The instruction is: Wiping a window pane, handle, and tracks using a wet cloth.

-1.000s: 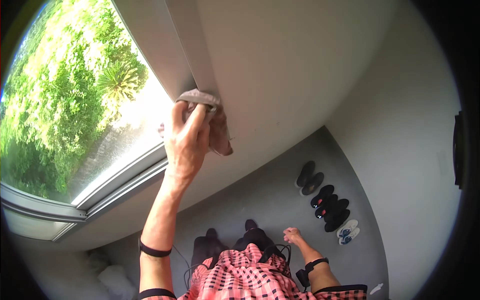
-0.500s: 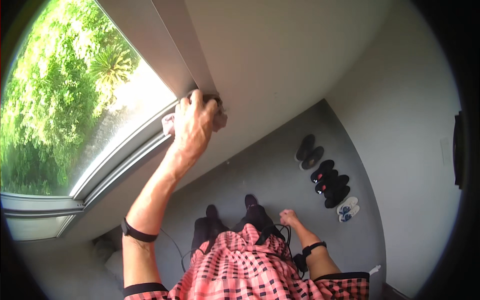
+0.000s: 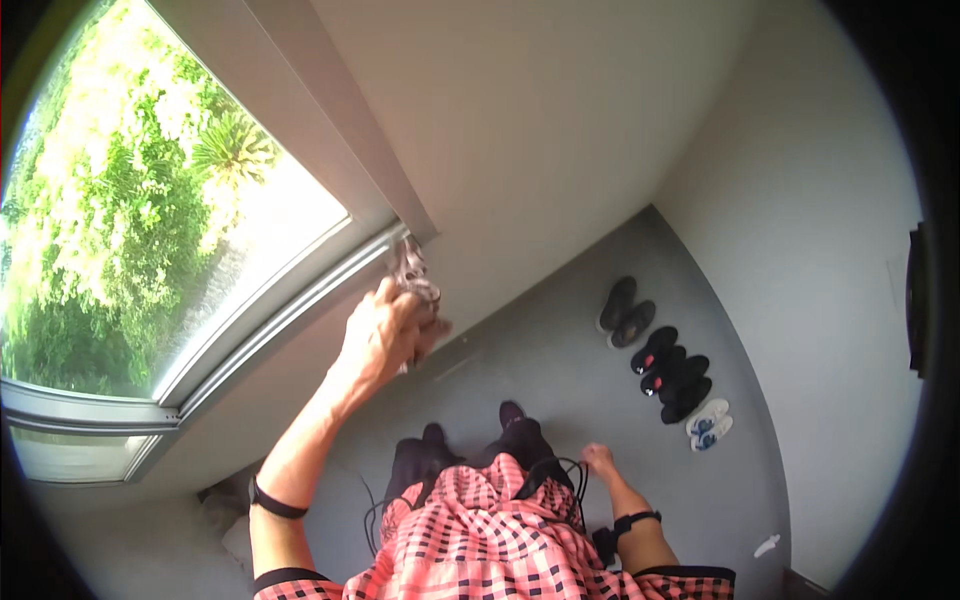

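Bunched in my left hand (image 3: pixel 382 335) is a crumpled, pale pinkish-grey cloth (image 3: pixel 412 275). The fingers are closed round it, and its upper end hangs out toward the lower corner of the window frame (image 3: pixel 385 225). This hand is below the window's sill track (image 3: pixel 300 305), in front of the wall. Whether the cloth's tip still touches the frame is hard to tell. Low at my side, my right hand (image 3: pixel 597 458) hangs with its fingers curled in, and I see nothing in it. A black cable (image 3: pixel 578 480) loops close beside it.
Several pairs of shoes stand in a row on the grey floor, among them dark shoes (image 3: pixel 632 325), black slippers (image 3: pixel 685 398) and white-and-blue sandals (image 3: pixel 708 425). A small white object (image 3: pixel 767 545) lies farther right. Pale walls (image 3: pixel 820 250) meet at the far corner.
My left hand has drawn the cloth away from the window frame's corner, down toward me. The cloth now dangles from the fingers instead of being pressed on the frame. My right hand stays low.
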{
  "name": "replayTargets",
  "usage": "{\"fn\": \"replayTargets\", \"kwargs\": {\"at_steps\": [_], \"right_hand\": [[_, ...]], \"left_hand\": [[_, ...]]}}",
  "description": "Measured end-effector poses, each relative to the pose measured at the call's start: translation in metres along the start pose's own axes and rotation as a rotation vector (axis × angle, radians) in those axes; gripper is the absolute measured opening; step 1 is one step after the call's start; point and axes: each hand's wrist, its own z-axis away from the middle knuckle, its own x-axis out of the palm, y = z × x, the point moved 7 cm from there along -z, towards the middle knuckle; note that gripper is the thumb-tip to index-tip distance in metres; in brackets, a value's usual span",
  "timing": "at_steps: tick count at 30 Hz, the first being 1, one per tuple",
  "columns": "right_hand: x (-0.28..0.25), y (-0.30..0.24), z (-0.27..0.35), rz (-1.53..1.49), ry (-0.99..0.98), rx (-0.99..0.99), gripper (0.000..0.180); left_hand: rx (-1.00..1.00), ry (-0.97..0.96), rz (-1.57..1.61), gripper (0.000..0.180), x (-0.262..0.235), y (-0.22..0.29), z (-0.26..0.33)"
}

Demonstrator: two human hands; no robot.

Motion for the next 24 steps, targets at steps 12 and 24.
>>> {"fn": "replayTargets", "kwargs": {"at_steps": [12,24], "right_hand": [[-0.005,-0.04,-0.033,-0.042,-0.015,-0.128,0.022],[0.022,-0.023,-0.079,-0.212,-0.154,0.06,0.032]], "left_hand": [[-0.043,0.183,0.408,0.033,-0.155,0.009,0.007],[0.045,0.97,0.288,0.035,-0.43,0.017,0.034]]}}
